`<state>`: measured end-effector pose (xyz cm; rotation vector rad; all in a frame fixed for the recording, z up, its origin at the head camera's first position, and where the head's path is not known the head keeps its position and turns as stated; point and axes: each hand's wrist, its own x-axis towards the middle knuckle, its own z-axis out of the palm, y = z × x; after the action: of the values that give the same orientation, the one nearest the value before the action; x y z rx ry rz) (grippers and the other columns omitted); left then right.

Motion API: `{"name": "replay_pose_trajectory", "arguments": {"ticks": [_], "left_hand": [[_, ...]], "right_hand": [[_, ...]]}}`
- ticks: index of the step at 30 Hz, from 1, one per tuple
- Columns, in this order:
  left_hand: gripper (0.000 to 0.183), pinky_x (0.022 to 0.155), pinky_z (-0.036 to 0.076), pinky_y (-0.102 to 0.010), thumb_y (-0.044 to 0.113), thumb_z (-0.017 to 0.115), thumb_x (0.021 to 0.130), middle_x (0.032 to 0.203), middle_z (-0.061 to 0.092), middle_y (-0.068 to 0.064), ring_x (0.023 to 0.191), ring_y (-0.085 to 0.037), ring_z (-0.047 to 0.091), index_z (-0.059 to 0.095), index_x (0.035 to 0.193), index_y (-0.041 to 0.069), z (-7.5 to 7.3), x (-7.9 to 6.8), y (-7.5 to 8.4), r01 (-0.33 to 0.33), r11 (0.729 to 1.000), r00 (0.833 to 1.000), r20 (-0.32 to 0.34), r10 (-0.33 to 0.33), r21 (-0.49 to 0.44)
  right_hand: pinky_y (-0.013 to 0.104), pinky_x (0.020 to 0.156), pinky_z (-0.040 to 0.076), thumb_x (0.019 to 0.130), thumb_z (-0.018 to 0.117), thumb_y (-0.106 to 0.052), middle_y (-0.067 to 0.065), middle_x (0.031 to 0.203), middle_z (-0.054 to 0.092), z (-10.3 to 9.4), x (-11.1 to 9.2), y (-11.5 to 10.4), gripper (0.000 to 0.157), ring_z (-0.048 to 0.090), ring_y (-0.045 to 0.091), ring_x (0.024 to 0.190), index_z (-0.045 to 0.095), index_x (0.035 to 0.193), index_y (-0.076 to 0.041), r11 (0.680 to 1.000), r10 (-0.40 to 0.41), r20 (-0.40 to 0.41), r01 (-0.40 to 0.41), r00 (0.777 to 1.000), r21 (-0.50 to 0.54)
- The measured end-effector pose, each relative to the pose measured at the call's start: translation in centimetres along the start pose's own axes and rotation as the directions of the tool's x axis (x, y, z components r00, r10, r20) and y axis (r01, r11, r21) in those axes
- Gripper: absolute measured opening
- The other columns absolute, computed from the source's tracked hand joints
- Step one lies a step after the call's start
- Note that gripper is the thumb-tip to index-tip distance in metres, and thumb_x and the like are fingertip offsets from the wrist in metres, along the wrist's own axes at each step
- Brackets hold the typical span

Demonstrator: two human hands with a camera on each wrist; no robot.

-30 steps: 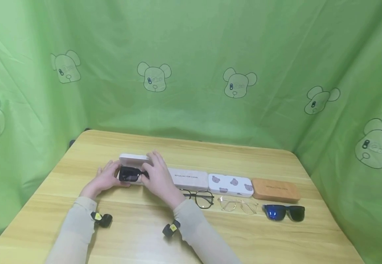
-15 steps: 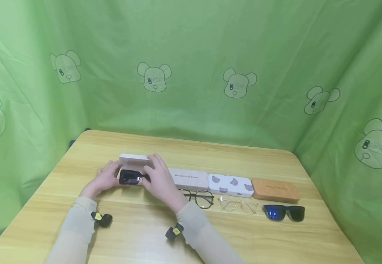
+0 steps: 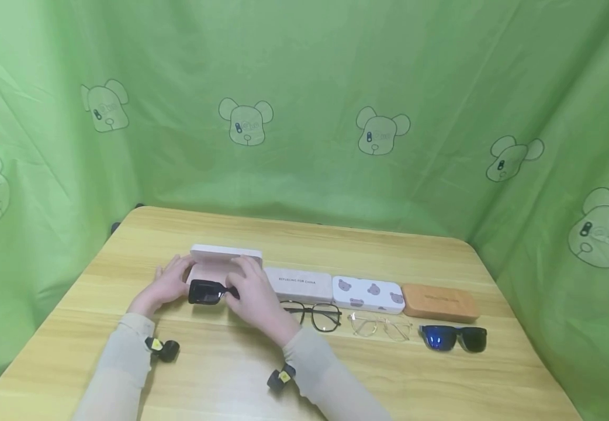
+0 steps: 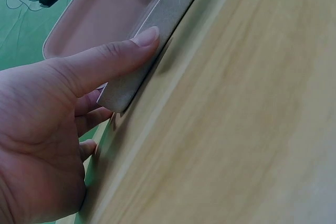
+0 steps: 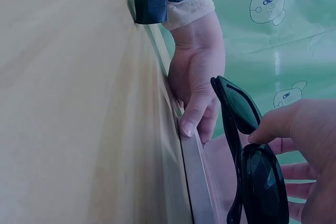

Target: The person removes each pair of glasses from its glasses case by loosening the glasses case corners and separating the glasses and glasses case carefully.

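Observation:
An open glasses case [image 3: 211,269] with a pink lining stands at the left end of a row of cases, lid raised at the back. My left hand [image 3: 163,286] holds its left end; in the left wrist view the thumb [image 4: 113,61] lies along the grey front wall and the other fingers are partly hidden behind the end. My right hand [image 3: 259,304] pinches black sunglasses [image 3: 206,292] near the bridge, as the right wrist view shows. The sunglasses are tilted and overlap the front of the case in the head view.
Right of the open case lie a pale lettered case [image 3: 298,285], a white bear-print case [image 3: 369,294] and an orange-brown case [image 3: 440,303]. In front are black-framed glasses [image 3: 327,317], thin clear-lensed glasses [image 3: 380,326] and blue-lensed sunglasses [image 3: 453,338]. Green curtains [image 3: 304,52] surround the wooden table [image 3: 220,380].
My right hand and the black sunglasses have moved nearer to me, from over the case interior to its front edge, baring more of the lining and lid. My left hand stays in place.

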<state>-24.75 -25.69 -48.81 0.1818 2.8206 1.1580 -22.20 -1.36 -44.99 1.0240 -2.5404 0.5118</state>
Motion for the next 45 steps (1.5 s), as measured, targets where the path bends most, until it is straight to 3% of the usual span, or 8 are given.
{"name": "replay_pose_trajectory", "arguments": {"ticks": [10,26,45], "left_hand": [[0.097,0.107,-0.021,-0.074,0.032,0.081,0.071,0.16,0.018,-0.024,0.147,-0.051,-0.006,0.031,0.15,0.005,-0.1,0.1,-0.3,0.013,1.0,1.0,0.009,-0.013,-0.009],[0.095,0.107,-0.014,-0.077,0.034,0.082,0.07,0.158,0.024,-0.025,0.146,-0.054,0.0,0.035,0.147,0.003,-0.1,0.1,-0.4,-0.018,0.999,1.0,-0.012,0.019,0.039],[0.098,0.107,-0.015,-0.077,0.039,0.084,0.068,0.158,0.024,-0.025,0.146,-0.054,-0.001,0.037,0.147,0.004,-0.1,-0.1,-0.1,-0.026,1.0,1.0,-0.014,0.026,0.012]], "right_hand": [[0.053,0.115,0.037,0.081,0.073,-0.027,0.016,0.138,0.055,0.3,-0.4,-0.2,0.014,0.045,0.036,0.136,0.065,0.085,-0.016,1.0,-0.016,0.04,0.015,0.999,0.019],[0.051,0.113,0.039,0.08,0.072,-0.026,0.014,0.137,0.056,1.1,-0.9,-0.6,0.013,0.046,0.033,0.135,0.062,0.08,-0.017,1.0,-0.006,0.115,0.007,0.993,-0.008],[0.05,0.11,0.043,0.077,0.073,-0.026,0.012,0.133,0.059,1.7,-1.2,-0.5,0.013,0.047,0.032,0.133,0.062,0.079,-0.018,0.998,0.002,0.11,0.005,0.994,-0.063]]}}
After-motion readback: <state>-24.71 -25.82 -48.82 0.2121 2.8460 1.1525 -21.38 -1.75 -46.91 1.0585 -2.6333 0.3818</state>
